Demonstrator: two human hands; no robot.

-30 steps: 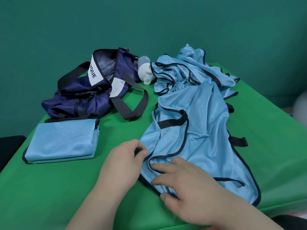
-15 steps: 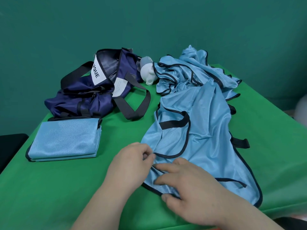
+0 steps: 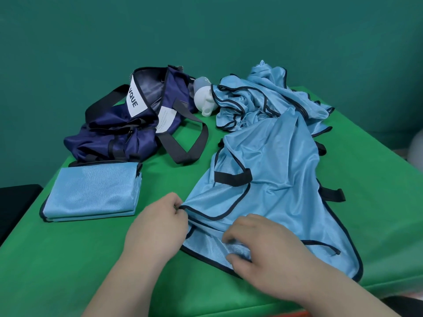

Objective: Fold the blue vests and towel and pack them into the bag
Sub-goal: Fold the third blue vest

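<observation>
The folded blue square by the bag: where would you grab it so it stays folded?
The folded blue square is probably best taken at its near edge, from the front: it lies flat and its stacked layers show along that edge, so a thumb on top and fingers underneath would clamp them all. Pinching one corner might lift only the top layer.

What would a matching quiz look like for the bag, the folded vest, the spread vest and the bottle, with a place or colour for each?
Things:
1 bag
2 folded vest
3 spread vest
4 bottle

Places or colours:
A white, at the back
B navy, back left
C near left, flat
D near right, unfolded

Pairs: 1-B, 2-C, 3-D, 4-A
</observation>
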